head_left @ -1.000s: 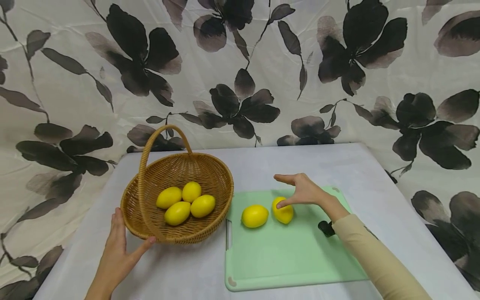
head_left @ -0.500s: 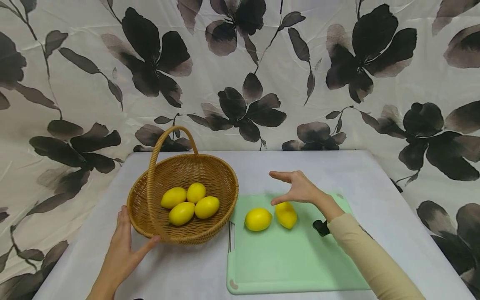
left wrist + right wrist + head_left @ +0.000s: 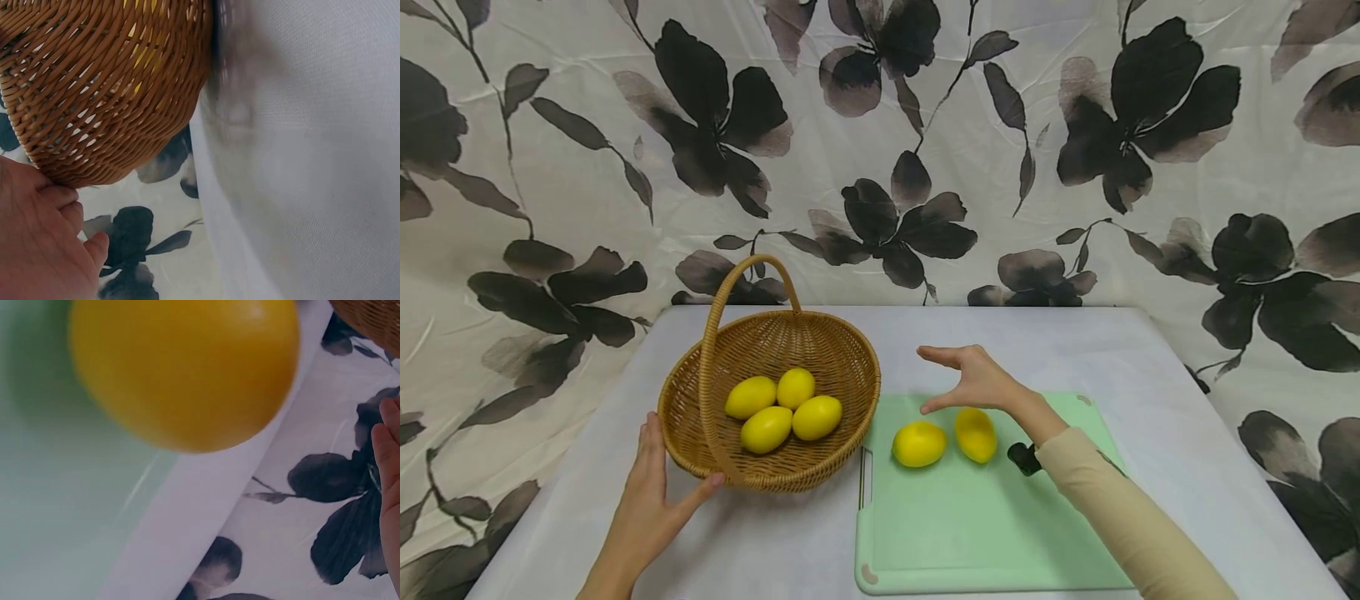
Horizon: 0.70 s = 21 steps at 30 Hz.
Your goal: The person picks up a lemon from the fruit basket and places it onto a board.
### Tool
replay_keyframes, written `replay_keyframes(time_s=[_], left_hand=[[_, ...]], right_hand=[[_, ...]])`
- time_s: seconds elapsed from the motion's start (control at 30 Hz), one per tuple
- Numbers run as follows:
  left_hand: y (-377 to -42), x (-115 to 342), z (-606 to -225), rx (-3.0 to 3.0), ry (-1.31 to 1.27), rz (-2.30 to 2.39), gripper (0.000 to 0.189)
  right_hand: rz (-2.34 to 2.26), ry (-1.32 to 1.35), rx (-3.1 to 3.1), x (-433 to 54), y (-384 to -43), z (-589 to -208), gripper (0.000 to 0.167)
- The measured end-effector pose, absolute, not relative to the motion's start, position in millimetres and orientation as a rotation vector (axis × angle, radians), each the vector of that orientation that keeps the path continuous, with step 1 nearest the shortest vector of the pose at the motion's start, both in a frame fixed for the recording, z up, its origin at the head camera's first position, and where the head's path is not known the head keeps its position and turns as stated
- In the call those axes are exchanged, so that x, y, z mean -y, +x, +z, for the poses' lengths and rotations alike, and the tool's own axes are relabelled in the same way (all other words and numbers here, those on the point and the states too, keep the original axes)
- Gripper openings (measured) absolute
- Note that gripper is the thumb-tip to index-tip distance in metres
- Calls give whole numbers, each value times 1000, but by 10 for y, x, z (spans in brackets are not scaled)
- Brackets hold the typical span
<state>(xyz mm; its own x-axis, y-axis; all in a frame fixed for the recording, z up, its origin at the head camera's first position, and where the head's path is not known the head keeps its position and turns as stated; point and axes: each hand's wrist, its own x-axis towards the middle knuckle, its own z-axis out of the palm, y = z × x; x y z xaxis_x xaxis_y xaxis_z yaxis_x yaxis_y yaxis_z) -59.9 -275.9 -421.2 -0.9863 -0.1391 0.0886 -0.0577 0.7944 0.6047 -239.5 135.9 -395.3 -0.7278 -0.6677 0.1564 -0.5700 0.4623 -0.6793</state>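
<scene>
A wicker basket (image 3: 842, 342) with a tall handle stands at the left, several lemons (image 3: 766, 429) lying inside. My left hand (image 3: 643, 508) rests against its near left side, fingers along the outside and thumb at the front; the left wrist view shows the fingertips (image 3: 75, 215) at the weave. My right hand (image 3: 973, 383) hovers empty over the far part of a green cutting board (image 3: 977, 533), thumb and fingers spread apart. Just below it two lemons lie side by side, a left lemon (image 3: 919, 443) and a right lemon (image 3: 976, 435). One lemon (image 3: 187, 369) looms large in the right wrist view.
A white cloth (image 3: 760, 550) covers the table, and behind it hangs a floral curtain (image 3: 925, 108). The board's metal-edged slot (image 3: 866, 477) faces the basket, whose right side comes close to the board. A small black device (image 3: 1024, 458) sits at my right wrist.
My right hand has moved left, from over the right lemon towards the left lemon. My left hand stays at the basket. The whole head view has shifted slightly.
</scene>
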Motion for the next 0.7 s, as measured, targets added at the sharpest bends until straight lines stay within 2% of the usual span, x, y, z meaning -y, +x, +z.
replay_keyframes(time_s=[0.33, 0.7], left_hand=[[-590, 2769, -4237, 2837, 142, -952, 115], [-595, 2759, -4225, 2829, 134, -941, 115]], right_hand=[[-1106, -1115, -2539, -1123, -2417, -3751, 84], [-1090, -1226, -2499, -895, -2429, -3708, 84]])
